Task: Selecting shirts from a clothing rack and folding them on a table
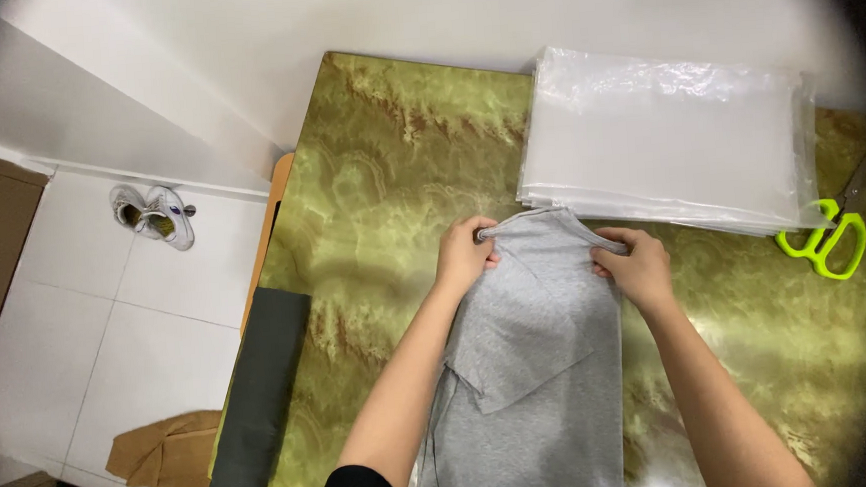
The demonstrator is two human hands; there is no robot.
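A grey knit garment lies lengthwise on the green marbled table, with a flap folded across its middle. My left hand pinches the garment's top left corner. My right hand grips the top right corner, so both hands hold the far edge of the cloth flat just below a stack of clear plastic bags.
Green-handled scissors lie at the table's right side beside the bags. A dark grey roll hangs along the table's left edge. On the white tiled floor are a pair of sandals and a brown paper bag.
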